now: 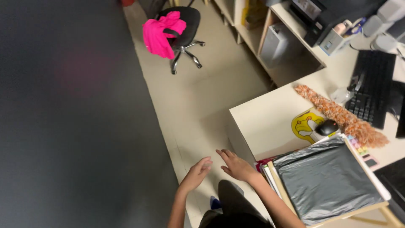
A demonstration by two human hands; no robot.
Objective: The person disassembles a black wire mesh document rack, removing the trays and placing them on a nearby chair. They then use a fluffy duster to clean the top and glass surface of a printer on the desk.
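My two hands hang over the floor with nothing in them: the left hand has its fingers loosely curled and slack, and the right hand is spread flat, fingers apart and released, touching nothing. Nearest to my right hand, at about four o'clock from it, lies one grey plastic bag, dull and crinkled, stretched flat over a wooden tray whose pale rim shows along the lower edge; a stack of papers sits just beside the tray's left side. Further out at two o'clock I count one black mouse on one yellow mouse pad, one long orange fuzzy strip lying slantwise, and one black keyboard. All of this rests on a cream desk. At eleven o'clock, well apart on the beige tiled floor, stands one black swivel chair with a pink garment draped over it.
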